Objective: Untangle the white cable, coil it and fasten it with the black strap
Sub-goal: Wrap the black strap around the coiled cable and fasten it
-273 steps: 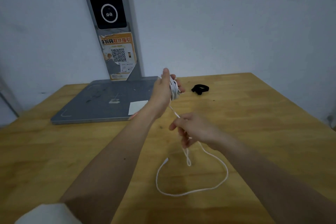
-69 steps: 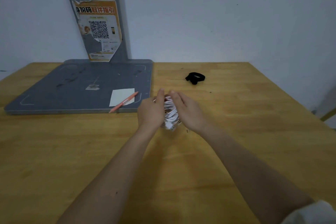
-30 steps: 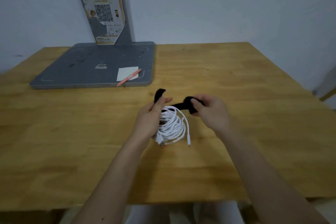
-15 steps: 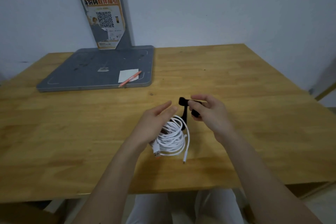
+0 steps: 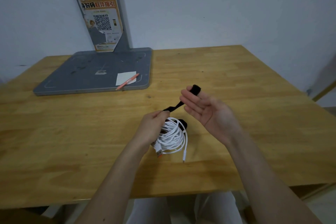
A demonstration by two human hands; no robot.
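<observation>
The white cable (image 5: 174, 136) is wound into a loose coil just above the wooden table (image 5: 72, 142), held in my left hand (image 5: 152, 125). Its orange-tipped plug (image 5: 159, 152) and its thin plug (image 5: 184, 156) hang from the coil's near side. The black strap (image 5: 174, 106) runs taut from my left fingertips up and right to the fingertips of my right hand (image 5: 212, 114). That hand's palm faces up with its fingers spread, and the strap's end wraps over a fingertip. A dark part of the strap shows behind the coil.
A grey base plate (image 5: 91, 74) with an upright post and a QR poster (image 5: 101, 23) stands at the back left. A white note (image 5: 125, 78) and an orange pen (image 5: 127, 82) lie on the plate's near right corner. The table's front edge is close below my forearms.
The strap lay on the table at the back; it is now drawn out between both hands. My right hand has lifted up and right, pulling the strap taut. My left fingers have closed on the strap.
</observation>
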